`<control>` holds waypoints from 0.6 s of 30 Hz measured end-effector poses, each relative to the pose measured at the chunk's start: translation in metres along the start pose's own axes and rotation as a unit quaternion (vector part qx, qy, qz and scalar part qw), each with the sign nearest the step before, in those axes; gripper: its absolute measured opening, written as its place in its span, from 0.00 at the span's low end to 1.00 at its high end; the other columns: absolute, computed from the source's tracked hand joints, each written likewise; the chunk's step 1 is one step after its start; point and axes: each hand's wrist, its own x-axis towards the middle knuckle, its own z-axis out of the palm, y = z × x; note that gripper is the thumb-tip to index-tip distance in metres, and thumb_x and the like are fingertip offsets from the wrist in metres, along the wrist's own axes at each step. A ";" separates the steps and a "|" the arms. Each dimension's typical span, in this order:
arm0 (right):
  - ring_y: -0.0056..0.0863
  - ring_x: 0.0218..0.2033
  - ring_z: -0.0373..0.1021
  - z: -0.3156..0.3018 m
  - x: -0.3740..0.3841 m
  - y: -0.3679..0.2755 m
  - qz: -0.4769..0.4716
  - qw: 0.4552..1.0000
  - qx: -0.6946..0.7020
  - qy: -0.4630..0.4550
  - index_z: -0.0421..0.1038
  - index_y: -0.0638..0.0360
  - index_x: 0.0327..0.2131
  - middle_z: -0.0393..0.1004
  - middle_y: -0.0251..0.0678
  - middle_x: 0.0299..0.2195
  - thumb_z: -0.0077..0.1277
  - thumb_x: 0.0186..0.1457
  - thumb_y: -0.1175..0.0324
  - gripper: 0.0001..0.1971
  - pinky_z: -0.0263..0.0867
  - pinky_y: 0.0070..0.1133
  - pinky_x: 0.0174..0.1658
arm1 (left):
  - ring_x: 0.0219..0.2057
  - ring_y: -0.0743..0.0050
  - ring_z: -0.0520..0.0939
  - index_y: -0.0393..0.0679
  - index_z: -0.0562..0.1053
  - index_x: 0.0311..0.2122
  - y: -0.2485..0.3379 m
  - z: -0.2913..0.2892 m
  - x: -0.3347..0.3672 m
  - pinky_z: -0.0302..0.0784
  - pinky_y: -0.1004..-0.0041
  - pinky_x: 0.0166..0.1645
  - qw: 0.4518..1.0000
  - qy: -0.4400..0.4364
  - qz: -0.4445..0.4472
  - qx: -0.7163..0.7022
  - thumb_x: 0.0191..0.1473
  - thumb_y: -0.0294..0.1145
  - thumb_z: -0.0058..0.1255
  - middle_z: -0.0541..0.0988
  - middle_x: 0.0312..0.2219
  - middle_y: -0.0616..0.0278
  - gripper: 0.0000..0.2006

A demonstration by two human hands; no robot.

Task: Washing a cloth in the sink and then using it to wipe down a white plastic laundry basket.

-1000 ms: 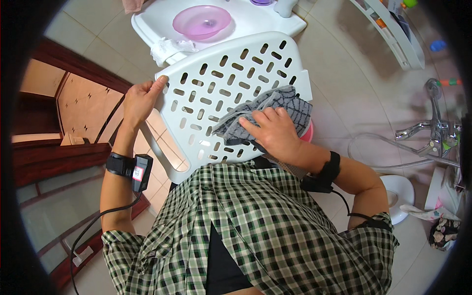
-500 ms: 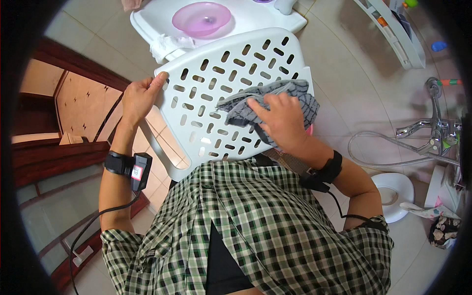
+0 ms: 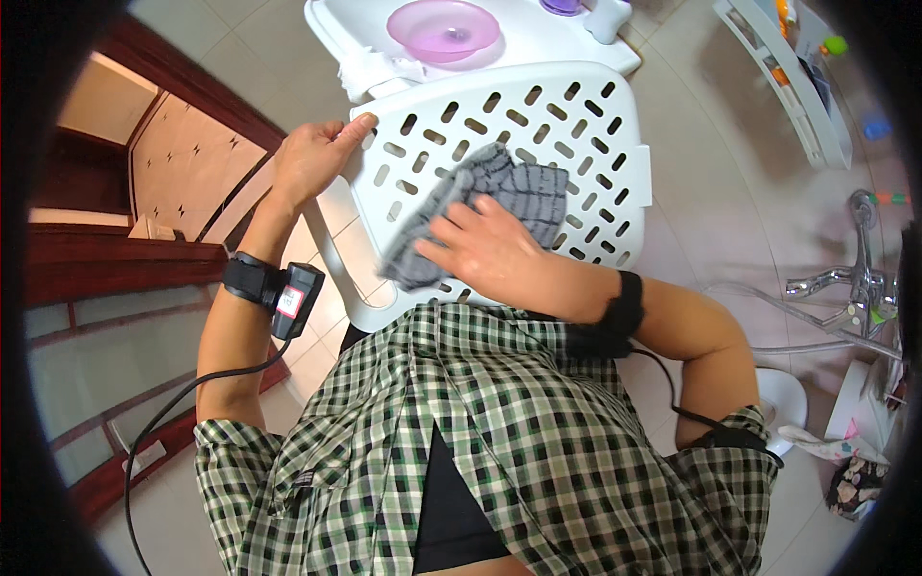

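A white plastic panel with slots (image 3: pixel 600 163) and a curved bar at its lower left spans the space in front of me. At its upper left edge my left hand (image 3: pixel 312 161) is closed, thumb over the rim and fingers hidden behind. A grey checked cloth (image 3: pixel 533 192) lies bunched against the slotted face, left of its middle. My right hand (image 3: pixel 490 245) presses on the cloth from above, its fingers bent into the fabric and slightly blurred.
Beyond the panel stands a white washbasin (image 3: pixel 336 29) with a pink translucent bowl (image 3: pixel 444 27) and a white cloth (image 3: pixel 375 72). A shower tap (image 3: pixel 860 278) and its hose are at the right, below a wall shelf (image 3: pixel 797 96). A white toilet (image 3: pixel 783 398) is at lower right.
My right hand has swept the cloth leftward and toward me across the slotted panel. My left hand keeps its hold on the edge. The whole view has shifted slightly.
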 end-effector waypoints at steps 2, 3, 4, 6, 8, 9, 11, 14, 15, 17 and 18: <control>0.22 0.31 0.57 -0.002 -0.016 -0.004 -0.039 0.998 0.032 -0.036 0.65 0.53 0.23 0.60 0.26 0.24 0.42 0.37 0.70 0.05 0.50 0.20 0.31 | 0.20 0.69 0.73 0.41 0.73 0.22 -0.011 -0.003 0.000 0.66 0.73 0.28 1.000 -0.003 -0.001 0.002 0.38 0.63 0.39 0.71 0.13 0.59 0.30; 0.22 0.31 0.57 -0.006 -0.023 -0.003 -0.041 0.998 0.033 -0.037 0.65 0.53 0.23 0.60 0.26 0.24 0.42 0.37 0.70 0.05 0.50 0.20 0.31 | 0.19 0.69 0.73 0.41 0.73 0.22 -0.014 -0.005 0.000 0.66 0.73 0.27 1.000 -0.008 0.004 0.001 0.38 0.64 0.38 0.71 0.12 0.59 0.30; 0.22 0.30 0.57 -0.010 -0.030 -0.001 -0.059 0.995 0.037 -0.067 0.65 0.53 0.23 0.59 0.26 0.23 0.42 0.36 0.69 0.05 0.50 0.20 0.30 | 0.19 0.69 0.73 0.41 0.73 0.22 -0.012 -0.008 -0.001 0.66 0.73 0.27 1.000 -0.008 0.005 0.000 0.38 0.64 0.38 0.71 0.12 0.59 0.30; 0.22 0.29 0.56 -0.017 -0.042 0.005 -0.078 0.991 0.042 -0.096 0.66 0.54 0.23 0.59 0.26 0.23 0.42 0.36 0.69 0.06 0.49 0.20 0.30 | 0.19 0.69 0.73 0.41 0.73 0.21 -0.006 -0.013 -0.003 0.66 0.73 0.27 1.000 -0.005 0.008 0.011 0.38 0.64 0.38 0.70 0.11 0.59 0.30; 0.22 0.29 0.56 -0.024 -0.054 0.013 -0.035 0.996 0.059 -0.062 0.68 0.52 0.25 0.58 0.26 0.21 0.42 0.35 0.69 0.08 0.49 0.20 0.29 | 0.19 0.68 0.73 0.41 0.73 0.21 -0.007 -0.016 -0.001 0.66 0.73 0.28 1.000 -0.004 0.006 0.018 0.38 0.63 0.39 0.70 0.12 0.59 0.30; 0.22 0.29 0.56 -0.028 -0.061 0.021 -0.035 0.996 0.058 -0.061 0.68 0.52 0.25 0.58 0.26 0.21 0.42 0.35 0.69 0.08 0.49 0.20 0.29 | 0.19 0.67 0.73 0.40 0.73 0.22 -0.006 -0.015 0.001 0.66 0.73 0.28 1.000 -0.005 0.004 0.026 0.38 0.63 0.39 0.71 0.12 0.58 0.30; 0.23 0.28 0.56 -0.036 -0.077 0.041 0.035 0.998 0.012 -0.054 0.69 0.48 0.29 0.58 0.27 0.22 0.42 0.36 0.70 0.11 0.49 0.21 0.29 | 0.20 0.67 0.73 0.40 0.73 0.22 -0.008 -0.012 0.000 0.66 0.73 0.28 1.000 0.008 0.003 0.003 0.39 0.62 0.40 0.71 0.13 0.58 0.29; 0.25 0.29 0.57 -0.048 -0.117 0.068 0.148 0.982 -0.067 -0.093 0.70 0.46 0.30 0.60 0.27 0.24 0.44 0.36 0.70 0.12 0.49 0.21 0.30 | 0.20 0.66 0.73 0.39 0.73 0.23 -0.009 0.000 -0.005 0.66 0.73 0.29 1.000 0.022 -0.002 -0.018 0.39 0.60 0.41 0.72 0.14 0.56 0.28; 0.25 0.29 0.57 -0.053 -0.132 0.075 0.153 0.981 -0.069 -0.093 0.70 0.46 0.30 0.60 0.27 0.24 0.44 0.36 0.70 0.12 0.49 0.21 0.30 | 0.20 0.67 0.73 0.39 0.73 0.24 -0.006 0.003 -0.007 0.66 0.73 0.29 0.999 0.029 -0.009 -0.014 0.39 0.59 0.41 0.72 0.15 0.56 0.27; 0.28 0.29 0.58 -0.059 -0.159 0.090 0.245 0.963 -0.097 -0.057 0.70 0.46 0.29 0.60 0.28 0.24 0.48 0.33 0.68 0.13 0.52 0.23 0.30 | 0.20 0.68 0.73 0.38 0.73 0.24 0.005 0.001 -0.009 0.66 0.73 0.28 0.999 0.039 -0.001 -0.015 0.40 0.58 0.41 0.72 0.15 0.55 0.27; 0.28 0.29 0.58 -0.061 -0.176 0.096 0.252 0.961 -0.103 -0.054 0.70 0.46 0.29 0.60 0.28 0.24 0.48 0.33 0.68 0.13 0.52 0.23 0.30 | 0.19 0.68 0.72 0.37 0.73 0.24 0.014 -0.005 -0.010 0.66 0.73 0.28 0.999 0.043 -0.001 -0.007 0.40 0.57 0.41 0.72 0.14 0.55 0.27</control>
